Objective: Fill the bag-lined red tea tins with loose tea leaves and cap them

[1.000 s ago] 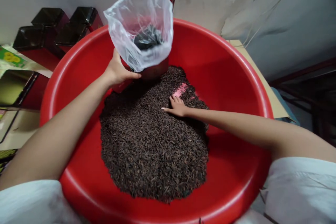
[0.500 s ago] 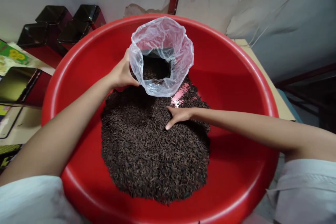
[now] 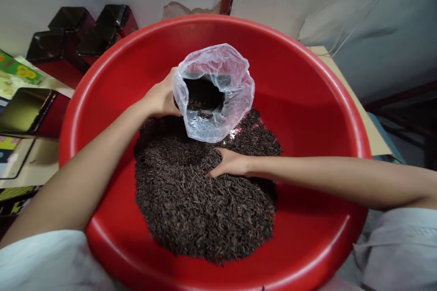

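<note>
My left hand (image 3: 163, 94) grips the left side of a tin lined with a clear plastic bag (image 3: 235, 100). Its mouth tilts toward me, the bag is folded out over the rim, and some dark tea leaves (image 3: 201, 105) show inside. The tin's outer walls are mostly hidden by the bag. Below it, a broad heap of loose dark tea leaves (image 3: 205, 209) covers the floor of a big red basin (image 3: 317, 118). My right hand (image 3: 232, 163) is dug into the heap just under the tin, thumb and forefinger spread; its other fingers are buried.
Several dark-mouthed red tins (image 3: 56, 47) stand left of the basin by the wall. Another open tin (image 3: 29, 111) lies nearer, with its pale inside showing. A cardboard sheet (image 3: 355, 104) lies beyond the basin's right rim. The peeling wall (image 3: 273, 4) rises behind.
The bag-lined tin has come down a little toward the heap with my left hand on it. My right hand has moved slightly nearer to me and deeper into the leaves.
</note>
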Tool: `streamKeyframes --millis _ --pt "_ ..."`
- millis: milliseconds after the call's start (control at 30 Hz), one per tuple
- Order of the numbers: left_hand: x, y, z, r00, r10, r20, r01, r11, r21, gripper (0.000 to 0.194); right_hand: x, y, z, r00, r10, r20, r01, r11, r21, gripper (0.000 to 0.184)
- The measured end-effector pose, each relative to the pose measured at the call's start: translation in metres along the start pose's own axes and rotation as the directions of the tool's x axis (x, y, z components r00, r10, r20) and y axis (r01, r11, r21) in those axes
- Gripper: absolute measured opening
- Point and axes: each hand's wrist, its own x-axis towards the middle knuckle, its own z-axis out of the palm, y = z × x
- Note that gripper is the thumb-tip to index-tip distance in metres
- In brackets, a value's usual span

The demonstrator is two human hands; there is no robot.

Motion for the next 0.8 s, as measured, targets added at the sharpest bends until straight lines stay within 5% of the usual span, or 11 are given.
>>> streamKeyframes --millis 133,433,667,800 --pt "0.0 -0.002 0.0 1.0 -0.004 0.002 0.004 1.0 0.004 0.1 -0.003 -0.012 0.001 0.998 0.02 0.056 -0.026 0.993 0.115 0.047" --pt "0.001 -0.005 0.003 1.0 0.019 -0.02 -0.019 1.0 -0.006 0.104 -0.027 -0.051 -0.002 0.975 -0.205 0.081 0.186 0.961 0.203 0.055" --pt "0.003 -0.013 0.004 0.999 0.04 -0.014 -0.04 0.999 0.002 0.105 -0.053 -0.056 -0.001 0.918 -0.189 0.348 0.105 0.963 0.247 0.04" --pt "0.0 -0.006 0.003 1.0 0.003 -0.025 -0.002 1.0 0.021 0.1 -0.067 -0.064 -0.002 0.88 -0.233 0.415 0.115 0.95 0.289 0.053"
